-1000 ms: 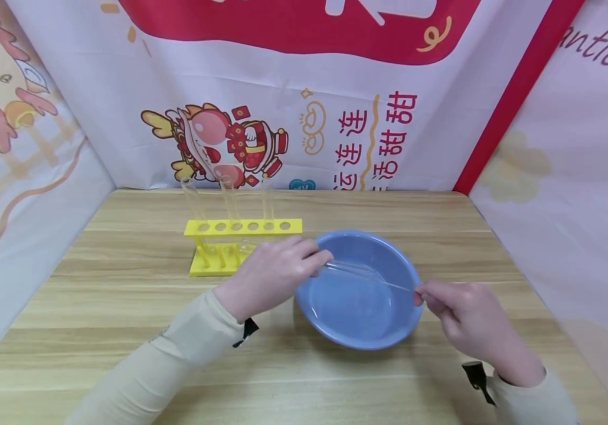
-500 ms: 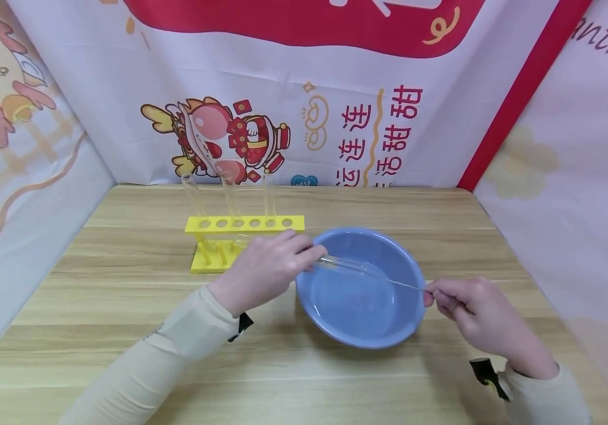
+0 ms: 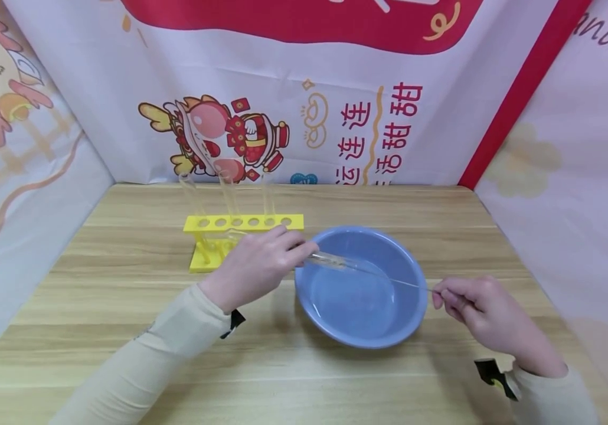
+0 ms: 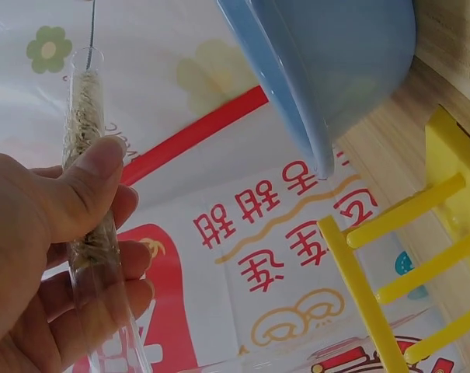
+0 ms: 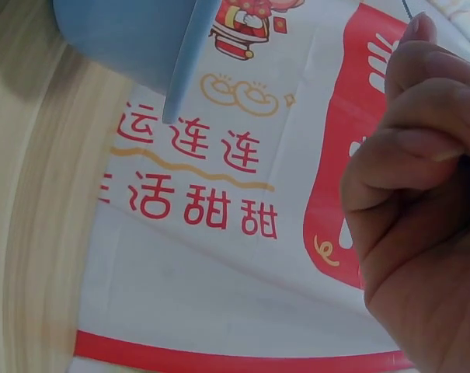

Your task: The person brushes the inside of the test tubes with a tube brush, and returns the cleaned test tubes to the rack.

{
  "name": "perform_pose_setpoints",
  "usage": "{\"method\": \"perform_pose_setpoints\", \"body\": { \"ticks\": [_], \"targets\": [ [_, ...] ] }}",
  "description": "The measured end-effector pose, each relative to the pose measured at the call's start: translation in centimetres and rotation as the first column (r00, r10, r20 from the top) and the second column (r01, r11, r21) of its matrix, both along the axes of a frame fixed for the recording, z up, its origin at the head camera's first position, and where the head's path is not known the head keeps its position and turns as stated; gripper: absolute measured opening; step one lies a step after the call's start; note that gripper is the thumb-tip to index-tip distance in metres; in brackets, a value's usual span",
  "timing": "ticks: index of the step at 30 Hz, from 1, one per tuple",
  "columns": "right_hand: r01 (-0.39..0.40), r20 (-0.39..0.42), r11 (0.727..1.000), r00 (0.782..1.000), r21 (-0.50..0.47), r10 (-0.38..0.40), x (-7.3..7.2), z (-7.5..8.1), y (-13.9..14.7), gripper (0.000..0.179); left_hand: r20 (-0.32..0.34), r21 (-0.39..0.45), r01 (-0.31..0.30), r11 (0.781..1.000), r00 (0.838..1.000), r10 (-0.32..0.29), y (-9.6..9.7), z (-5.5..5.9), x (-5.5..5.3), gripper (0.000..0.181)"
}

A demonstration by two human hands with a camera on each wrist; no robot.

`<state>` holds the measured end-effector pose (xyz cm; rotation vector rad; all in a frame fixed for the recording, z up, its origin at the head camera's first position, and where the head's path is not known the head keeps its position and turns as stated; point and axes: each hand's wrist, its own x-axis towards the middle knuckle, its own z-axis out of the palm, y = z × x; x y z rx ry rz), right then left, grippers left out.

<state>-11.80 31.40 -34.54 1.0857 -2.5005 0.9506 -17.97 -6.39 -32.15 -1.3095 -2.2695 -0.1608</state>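
My left hand (image 3: 258,260) grips a clear glass test tube (image 4: 106,330), tilted over the left part of the blue basin (image 3: 357,304). Inside the tube, the pale bristles of a test tube brush (image 4: 85,109) reach up close to the mouth, seen in the left wrist view. The brush's thin wire handle (image 3: 407,284) runs across above the basin to my right hand (image 3: 487,313). There the thumb and forefinger pinch its end, just beyond the basin's right rim. In the right wrist view only a short bit of wire shows above the curled fingers.
Behind my left hand stands a yellow test tube rack (image 3: 192,224), partly hidden by it. Three clear test tubes rise from its holes, one of them the middle tube (image 3: 229,198). Printed cloth (image 3: 261,65) walls the wooden table (image 3: 283,383) at the back and sides.
The hands have drawn apart: the right moved right, the left slightly left and back with the tube. More of the brush's wire now shows outside the tube mouth.
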Motion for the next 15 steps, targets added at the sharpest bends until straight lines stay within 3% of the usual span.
{"method": "perform_pose_setpoints", "body": {
  "ticks": [15],
  "targets": [
    [-0.002, 0.083, 1.000, 0.997, -0.020, 0.003, 0.6, -0.1, 1.5, 0.048, -0.012, 0.000, -0.013, 1.000, 1.000, 0.013, -0.5, 0.0, 0.2, 0.039]
  ]
}}
